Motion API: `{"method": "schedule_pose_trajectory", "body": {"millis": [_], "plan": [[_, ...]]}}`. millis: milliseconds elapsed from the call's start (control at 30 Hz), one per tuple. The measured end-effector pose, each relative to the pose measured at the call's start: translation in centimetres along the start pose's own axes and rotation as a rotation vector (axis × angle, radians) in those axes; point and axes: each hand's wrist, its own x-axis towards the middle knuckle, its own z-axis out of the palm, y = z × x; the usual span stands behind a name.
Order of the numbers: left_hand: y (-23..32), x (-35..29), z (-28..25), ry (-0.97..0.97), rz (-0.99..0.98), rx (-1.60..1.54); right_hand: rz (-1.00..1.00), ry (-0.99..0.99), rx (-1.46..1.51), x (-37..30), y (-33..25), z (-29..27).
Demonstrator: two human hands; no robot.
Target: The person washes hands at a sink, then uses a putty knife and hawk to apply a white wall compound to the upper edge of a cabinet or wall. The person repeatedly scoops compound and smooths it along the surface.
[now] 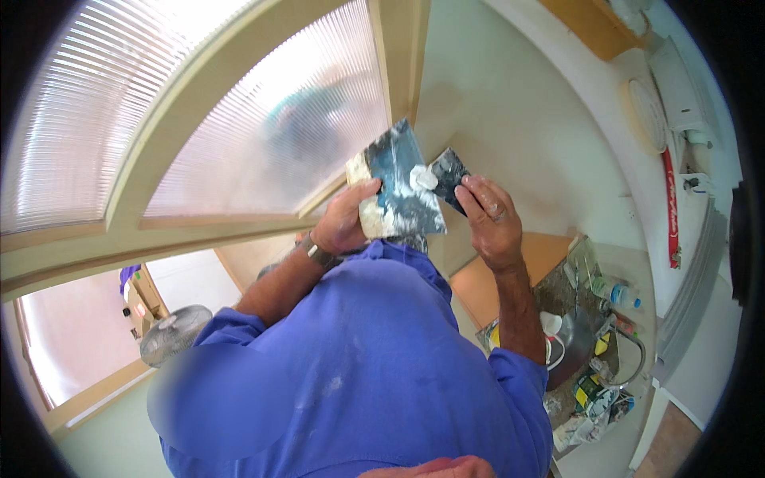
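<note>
Both hands hold blades in front of the chest. The left hand (348,219) grips the wide plastering blade (402,159) by its left side, the thumb lying on the upper face; the fingers beneath are largely hidden, so their exact spread cannot be told. The blade is tilted, its blue-grey face heavily smeared with white paste.

The right hand (494,219) pinches the small scraper blade (448,171) at its right edge, fingers narrow and close together, dusted with white. The scraper stands just right of the wide blade. A lump of white filler (423,178) sits between the two, against the left end of the scraper and over the right part of the wide blade; whether the blades themselves touch cannot be told.

A wristwatch (318,252) is on the left wrist. The blue shirt (358,342) bears pale marks. Far left stands a ribbed glass panel (239,159) in a wooden frame (151,151), with a fan (171,334) nearer on the left. On the right, a clear plastic bottle (615,292) lies beyond a curved metal faucet (640,350) on a cluttered counter.
</note>
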Motion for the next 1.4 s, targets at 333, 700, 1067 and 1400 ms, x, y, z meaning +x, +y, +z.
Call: {"method": "schedule_pose_trajectory", "body": {"millis": [333,700,1067,1400], "plan": [[1.3,-0.2,-2.8,-0.030,-0.013,0.074,0.422,-0.101,0.623,4.5,0.4,-4.2],[2.8,-0.5,-2.7,-0.069,-0.039,0.214,0.898,-0.572,1.506,6.1,5.3,0.2],[4.0,-1.9,-1.0,-0.051,0.198,0.206,0.896,-0.095,0.732,3.2,2.8,-1.1],[3.5,-0.3,2.5,-0.012,0.363,0.520,0.202,0.005,0.222,5.8,-1.7,-4.3]]}}
